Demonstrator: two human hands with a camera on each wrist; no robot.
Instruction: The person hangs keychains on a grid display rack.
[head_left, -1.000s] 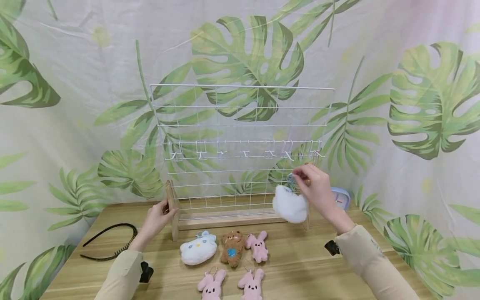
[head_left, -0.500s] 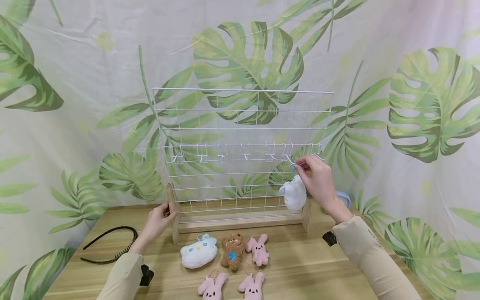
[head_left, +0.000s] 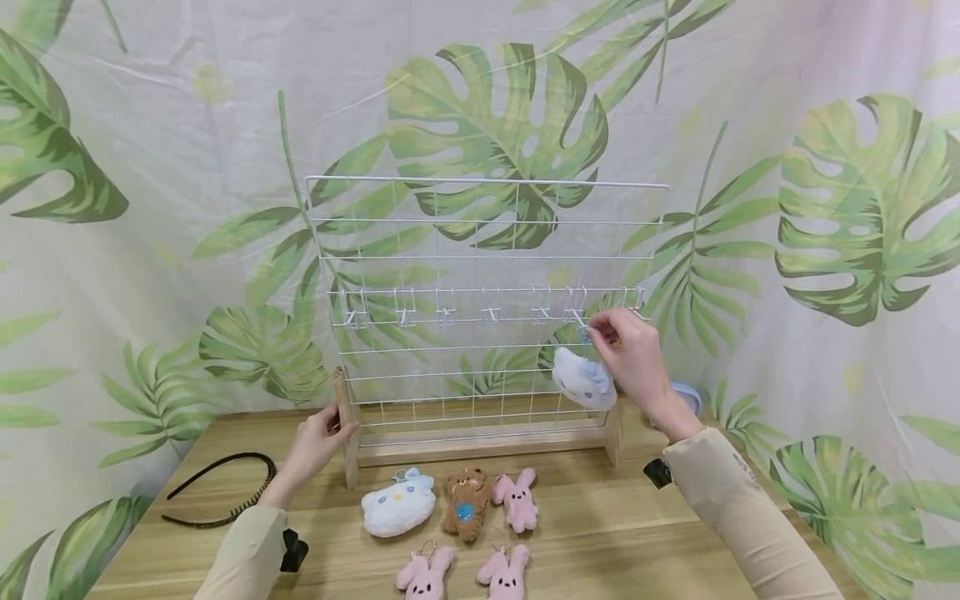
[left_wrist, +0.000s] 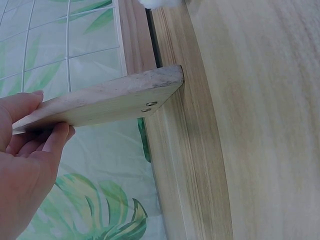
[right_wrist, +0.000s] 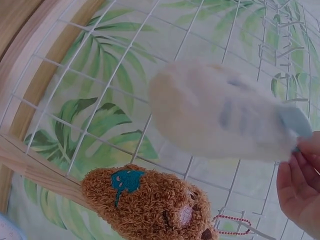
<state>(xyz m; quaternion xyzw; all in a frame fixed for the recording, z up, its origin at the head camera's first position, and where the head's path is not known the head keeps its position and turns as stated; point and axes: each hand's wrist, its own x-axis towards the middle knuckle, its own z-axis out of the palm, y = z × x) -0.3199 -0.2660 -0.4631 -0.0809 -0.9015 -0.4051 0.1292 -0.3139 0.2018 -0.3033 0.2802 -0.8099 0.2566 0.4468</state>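
Head view: at four o'clock I'm seeing the right hand (head_left: 633,358) pinching the white plush (head_left: 581,379) by its loop (head_left: 583,335); at eight, the left hand (head_left: 312,444) is gripping the rack (head_left: 480,454); right-wrist view, six: one hook (right_wrist: 260,233) is holding a brown bear (right_wrist: 145,202).

Beige with touches of black

In the head view, a long, pale beige cloth sleeve (head_left: 243,550) enters from seven o'clock, covering the person's left arm down to the wrist. A matching long, pale beige cloth sleeve (head_left: 738,517) enters from four o'clock on the right arm, with soft creases and a patch of small, darker marks along its upper edge, too small to make out.

A small, black, blocky device (head_left: 293,551) sits at the left cuff's four o'clock side; a similar small, black, angular device (head_left: 658,474) sits at the right cuff's eight o'clock. Left grip (head_left: 317,440) and right grip (head_left: 633,358) are bare.
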